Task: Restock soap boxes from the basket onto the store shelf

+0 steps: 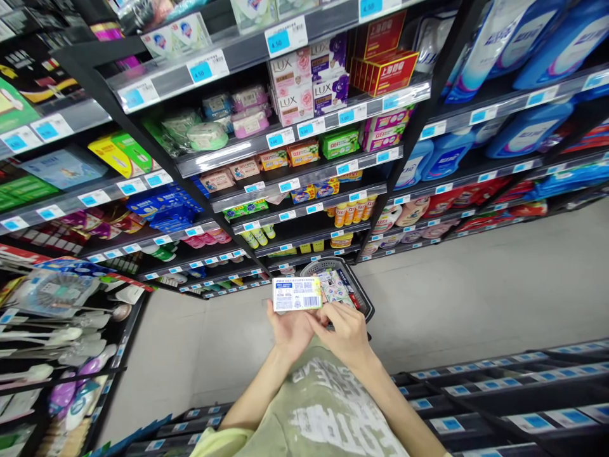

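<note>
In the head view, we see a white-and-blue box (297, 295) with a barcode, turned print side up above the floor (428, 285) and in front of the shelves (200, 166). The left hand (291, 333) lies palm up beneath it, its thumb by the box's left end; we take it to be gripping the box lightly, though most of its fingers are hidden. The right hand (348, 327) is curled at the lower right corner, and we cannot tell whether it is pinching the box or merely touching it.

The hold looks to us like the weak point: with so much of the box standing beyond the fingers, a loosened left thumb could let it tip forward off the palm. A push from the right hand at that one corner could twist it the same way.

Behind the box, the basket (370, 311) sits near the bottom edge of the shelves, with patterned packs (335, 285) inside its right edge. The box and hands hide the basket's near left corner, so a dropped box could strike that rim and land on the floor.
</note>
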